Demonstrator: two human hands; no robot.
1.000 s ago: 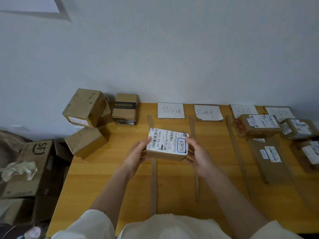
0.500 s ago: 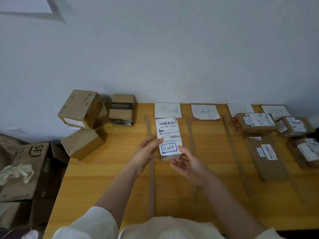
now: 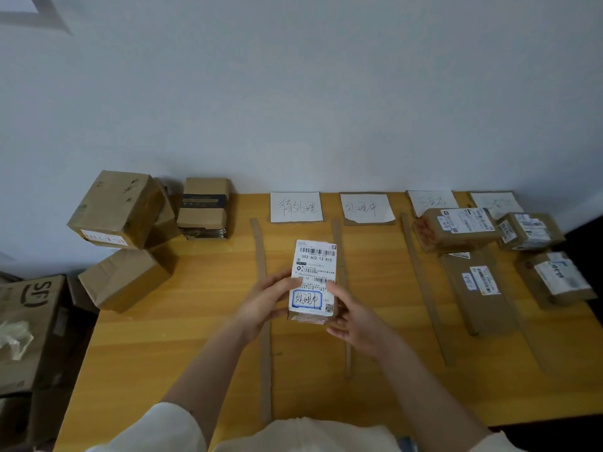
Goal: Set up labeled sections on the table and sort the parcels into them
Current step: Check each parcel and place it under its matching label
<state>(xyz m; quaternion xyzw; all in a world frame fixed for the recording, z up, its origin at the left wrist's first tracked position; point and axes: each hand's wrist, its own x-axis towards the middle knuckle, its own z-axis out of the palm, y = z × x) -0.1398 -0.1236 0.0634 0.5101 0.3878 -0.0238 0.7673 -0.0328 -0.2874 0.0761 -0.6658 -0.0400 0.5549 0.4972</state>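
Note:
A small parcel point(image 3: 314, 272) with a white shipping label and a blue-boxed handwritten mark is held lengthwise over the wooden table point(image 3: 202, 337), above the first section. My left hand point(image 3: 264, 301) grips its left side and my right hand point(image 3: 350, 316) grips its near right corner. Paper labels stand at the back: the first point(image 3: 296, 207), second point(image 3: 367, 207), third point(image 3: 430, 201) and fourth point(image 3: 496, 203). Cardboard strips point(image 3: 263, 321) point(image 3: 339, 252) point(image 3: 424, 288) divide the sections.
Unsorted brown boxes point(image 3: 120, 208) point(image 3: 124, 282) point(image 3: 205, 207) sit at the table's left end. Sorted parcels point(image 3: 456, 228) point(image 3: 479, 288) point(image 3: 528, 230) point(image 3: 558, 277) fill the right sections. Cartons point(image 3: 29, 324) stand on the floor at left. The wall is close behind.
I turned the parcel from sideways to lengthwise, label up. My right hand, open under it half a second ago, now grips its near right corner.

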